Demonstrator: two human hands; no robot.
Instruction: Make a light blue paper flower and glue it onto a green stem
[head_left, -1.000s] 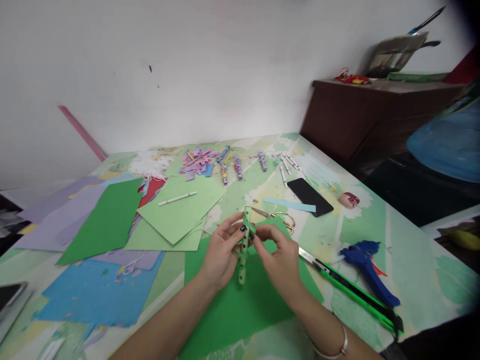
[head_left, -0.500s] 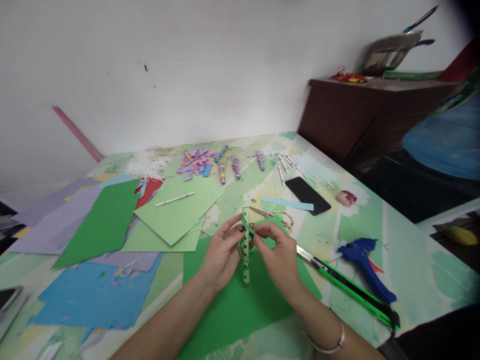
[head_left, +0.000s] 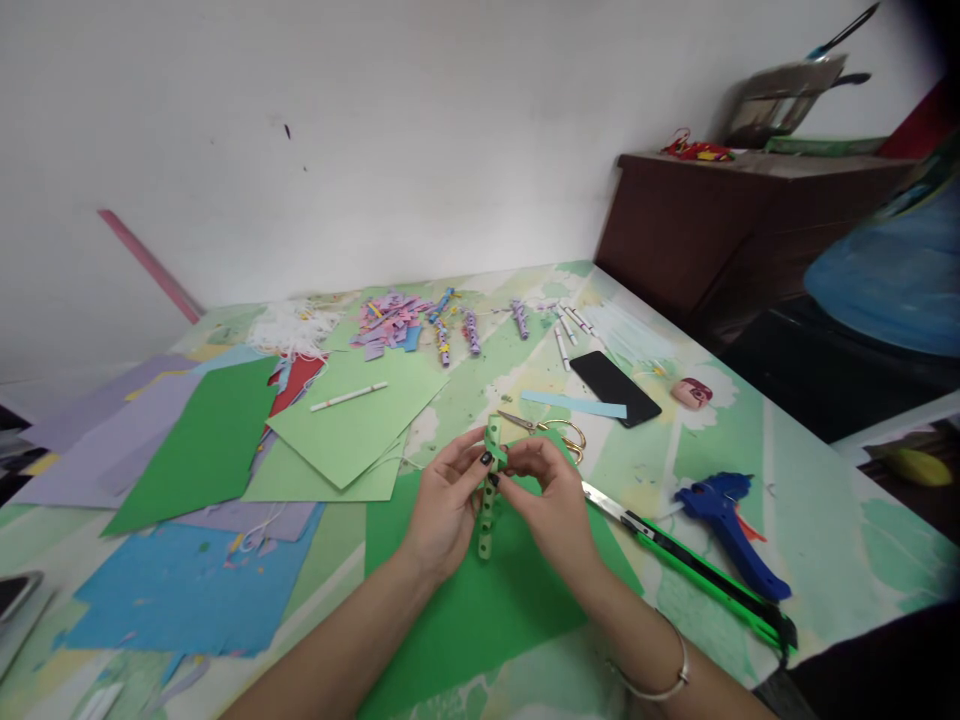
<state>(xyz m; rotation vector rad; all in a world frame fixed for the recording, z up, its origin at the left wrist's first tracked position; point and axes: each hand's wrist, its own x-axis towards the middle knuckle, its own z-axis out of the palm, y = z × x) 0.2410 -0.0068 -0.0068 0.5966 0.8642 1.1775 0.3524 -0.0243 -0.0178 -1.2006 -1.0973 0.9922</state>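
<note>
Between my fingers stands a slim light green paper tube (head_left: pixel 485 538) with dark dots, tilted slightly. My left hand (head_left: pixel 441 512) is closed around its upper part, thumb across the front. A narrow green paper strip (head_left: pixel 496 455) crosses the tube near its top. My right hand (head_left: pixel 553 502) pinches the strip's end from the right, fingers close to the tube. Below both hands lies a dark green sheet (head_left: pixel 480 640). Gold-handled scissors (head_left: pixel 574 438) rest just beyond my right hand, and a green box cutter (head_left: pixel 697 563) lies to its right.
A blue glue gun (head_left: pixel 731 540) lies at the right, near a black phone-like slab (head_left: pixel 615 385) with a light blue strip (head_left: pixel 574 404) across it. Several patterned tubes (head_left: pixel 472 333) and paper scraps (head_left: pixel 390 322) are farther back. Coloured sheets (head_left: pixel 195 440) cover the left side.
The green strip has shifted from hanging diagonally to lying across the tube's upper part. My right fingers have moved around it, and the tube's lower end has swung slightly left.
</note>
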